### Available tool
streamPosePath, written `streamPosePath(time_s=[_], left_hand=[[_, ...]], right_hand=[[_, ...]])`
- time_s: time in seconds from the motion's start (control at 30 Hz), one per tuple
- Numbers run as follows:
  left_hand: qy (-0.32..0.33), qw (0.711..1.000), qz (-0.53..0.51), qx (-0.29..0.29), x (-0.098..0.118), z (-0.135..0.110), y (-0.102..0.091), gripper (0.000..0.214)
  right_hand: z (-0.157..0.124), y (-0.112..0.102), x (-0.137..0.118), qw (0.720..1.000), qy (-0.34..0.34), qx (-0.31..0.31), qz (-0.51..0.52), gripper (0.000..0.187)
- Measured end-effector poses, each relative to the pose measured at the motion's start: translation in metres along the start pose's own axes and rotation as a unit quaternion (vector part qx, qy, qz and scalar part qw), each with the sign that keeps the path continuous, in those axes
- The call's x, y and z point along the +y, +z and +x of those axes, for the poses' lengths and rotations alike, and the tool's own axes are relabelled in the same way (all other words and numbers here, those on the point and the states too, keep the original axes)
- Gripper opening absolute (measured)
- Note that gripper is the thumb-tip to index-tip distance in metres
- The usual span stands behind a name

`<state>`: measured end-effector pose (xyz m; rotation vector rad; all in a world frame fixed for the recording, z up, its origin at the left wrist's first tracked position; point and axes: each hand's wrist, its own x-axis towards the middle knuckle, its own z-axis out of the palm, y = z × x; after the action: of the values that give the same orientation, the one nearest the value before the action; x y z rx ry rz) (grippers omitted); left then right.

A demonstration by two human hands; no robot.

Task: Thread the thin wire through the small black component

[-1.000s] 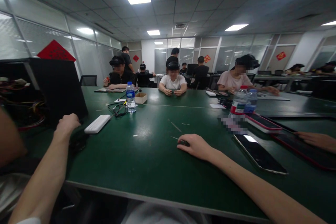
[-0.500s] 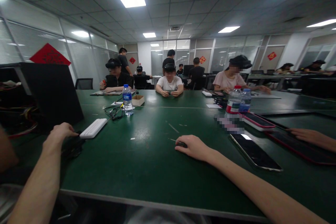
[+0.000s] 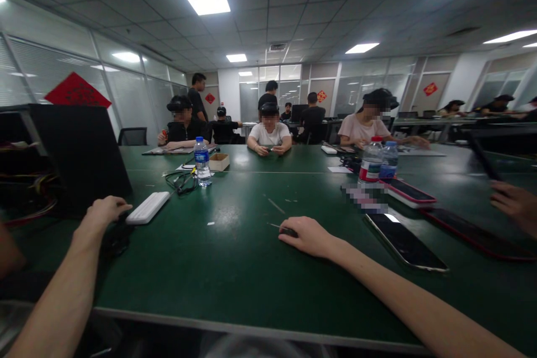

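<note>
My left hand (image 3: 104,211) rests knuckles-up on the green table (image 3: 235,268) at the left, fingers curled over a dark object (image 3: 115,238) that I cannot make out. A white rectangular block (image 3: 147,207) lies just right of it. My right hand (image 3: 308,236) lies on the table's middle, fingers closed round a small dark tool (image 3: 287,231) with a thin tip pointing left.
A black open computer case (image 3: 71,151) with coloured wires stands at the left. Phones (image 3: 405,241) and two water bottles (image 3: 377,162) lie to the right, where another person's hand (image 3: 514,204) holds a dark tablet. A bottle (image 3: 202,161), cables and small box sit further back. Several people sit opposite.
My left hand has slid a little towards the white block. The other person's hand at the right has lifted off the table with a dark tablet. The view has shifted slightly.
</note>
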<state>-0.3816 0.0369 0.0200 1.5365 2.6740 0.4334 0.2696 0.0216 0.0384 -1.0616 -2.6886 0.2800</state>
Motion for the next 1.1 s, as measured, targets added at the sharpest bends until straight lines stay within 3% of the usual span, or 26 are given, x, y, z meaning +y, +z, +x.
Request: streamPosePath(time_s=[0.1, 0.37, 0.7, 1.1], left_hand=[[-0.031, 0.999, 0.016, -0.029, 0.001, 0.005, 0.000, 0.037], [-0.049, 0.998, 0.031, -0.022, -0.007, 0.004, 0.005, 0.050], [-0.079, 0.996, 0.019, -0.034, -0.009, 0.006, 0.011, 0.050], [-0.109, 0.994, 0.013, -0.021, 0.002, -0.014, 0.000, 0.052]], right_hand=[[-0.001, -0.002, -0.002, 1.000, 0.003, -0.002, 0.002, 0.034], [-0.002, -0.005, -0.006, 1.000, 0.006, -0.002, -0.002, 0.036], [-0.002, -0.003, -0.007, 1.000, 0.005, 0.012, -0.018, 0.036], [-0.003, -0.006, -0.008, 1.000, 0.008, 0.000, -0.006, 0.039]])
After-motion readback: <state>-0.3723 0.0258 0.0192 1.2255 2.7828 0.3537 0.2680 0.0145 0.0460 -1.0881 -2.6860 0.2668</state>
